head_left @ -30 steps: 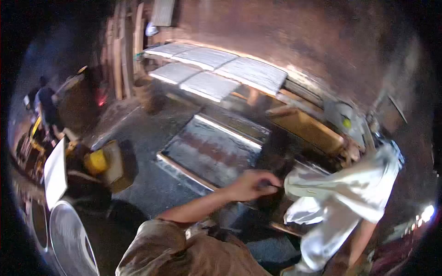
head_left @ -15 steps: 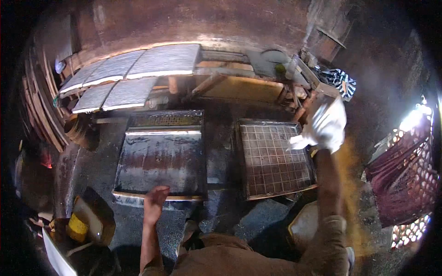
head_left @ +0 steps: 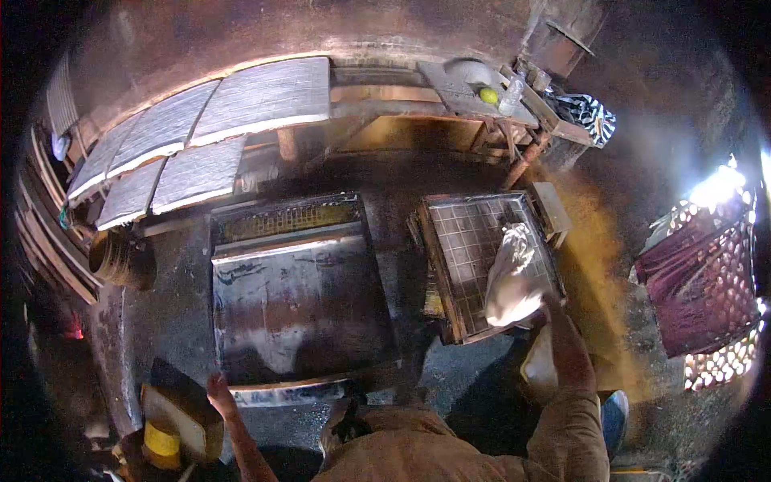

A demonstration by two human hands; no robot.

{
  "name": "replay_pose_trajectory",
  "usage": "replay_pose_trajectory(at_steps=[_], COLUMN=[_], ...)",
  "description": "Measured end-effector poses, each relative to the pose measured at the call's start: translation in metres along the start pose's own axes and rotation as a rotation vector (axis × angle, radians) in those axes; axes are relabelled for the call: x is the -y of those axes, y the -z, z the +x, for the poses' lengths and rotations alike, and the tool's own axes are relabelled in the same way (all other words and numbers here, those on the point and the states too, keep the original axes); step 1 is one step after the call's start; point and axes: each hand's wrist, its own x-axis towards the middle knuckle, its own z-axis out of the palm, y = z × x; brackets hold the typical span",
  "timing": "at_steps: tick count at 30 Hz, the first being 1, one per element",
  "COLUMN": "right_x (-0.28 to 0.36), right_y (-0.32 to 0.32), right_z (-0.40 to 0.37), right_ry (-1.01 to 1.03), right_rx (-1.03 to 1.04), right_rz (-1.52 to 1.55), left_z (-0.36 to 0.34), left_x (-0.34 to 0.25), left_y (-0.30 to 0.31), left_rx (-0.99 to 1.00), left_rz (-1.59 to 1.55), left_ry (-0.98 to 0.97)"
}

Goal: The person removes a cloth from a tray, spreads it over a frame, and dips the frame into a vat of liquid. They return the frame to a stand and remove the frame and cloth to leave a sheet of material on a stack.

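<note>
My right hand (head_left: 540,304) is closed on the lower end of a bunched white cloth (head_left: 512,269), smeared by motion. The cloth reaches up over the right half of a wooden-framed tray (head_left: 462,277) crossed by a grid of thin light lines. At the near left corner of a large dark, shallow rectangular vat (head_left: 301,313), my left hand (head_left: 218,389) is raised with its fingers curled in and nothing showing in it. A pale bar (head_left: 285,249) crosses the vat near its far end.
Grey ribbed sheets (head_left: 261,100) lie on a bench along the back wall. A yellow-green round item (head_left: 488,95) and a clear container (head_left: 511,95) stand on its right part. At lower left is a yellow container (head_left: 162,444). A maroon cloth (head_left: 707,293) hangs at right.
My right hand has brought the white cloth from beyond the tray's right edge down and left over the grid. My left hand has moved left and toward me. The view has shifted slightly.
</note>
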Motion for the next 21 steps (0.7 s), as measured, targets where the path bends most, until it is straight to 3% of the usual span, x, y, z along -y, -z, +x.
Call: replay_pose_trajectory(at_steps=[2,3,5,6,8,10,11,12,13,14,15,16,17,20,21], right_x=[0.058,0.070,0.061,0.035,-0.017,-0.067,-0.032,-0.173,-0.062,0.026,0.091,0.030,0.014,0.001,0.003], right_y=[0.044,0.044,0.003,-0.035,-0.113,-0.176,-0.190,-0.251,-0.251,-0.257,-0.251,-0.312,-0.334,-0.391,-0.411], right_z=[0.016,0.017,0.009,-0.003,-0.034,-0.072,-0.087,-0.054,-0.094,-0.126,-0.147,-0.155,-0.178,-0.218,-0.214], right_ry=[0.074,0.117,0.179,0.168,0.091,-0.150,0.194,-0.049,0.087,-0.192,0.294,0.173,0.177,1.387,1.375], right_rx=[-0.322,-0.459,-0.582,-0.558,-0.353,0.079,-0.015,0.012,-0.050,-0.045,-0.135,-0.036,-0.029,-0.868,-0.877], right_rz=[0.024,0.042,0.083,0.104,0.266,0.861,0.551,0.160,-0.432,-0.319,-0.216,-0.228,-0.218,-1.939,-1.929], left_z=[0.007,0.018,0.046,0.056,0.054,0.042,0.032,0.027,0.025,0.028,0.031,0.037,0.042,0.053,0.057], left_x=[-0.024,-0.010,0.052,0.071,0.072,0.067,0.056,0.036,0.027,0.031,0.043,0.065,0.081,0.098,0.079], left_y=[-0.007,0.000,0.035,0.050,0.047,0.039,0.027,0.015,0.015,0.019,0.026,0.038,0.050,0.074,0.065], left_rx=[-0.092,-0.088,-0.160,-0.065,-0.063,-0.079,-0.081,-0.081,-0.083,-0.071,-0.084,-0.050,-0.014,0.064,0.114], left_rz=[0.335,0.335,-0.006,0.241,0.360,0.479,0.532,0.592,0.651,0.739,0.745,0.530,0.316,0.508,0.601], left_ry=[0.012,0.015,-0.035,0.039,0.097,0.154,0.204,0.249,0.295,0.344,0.340,0.266,0.189,0.211,0.221])
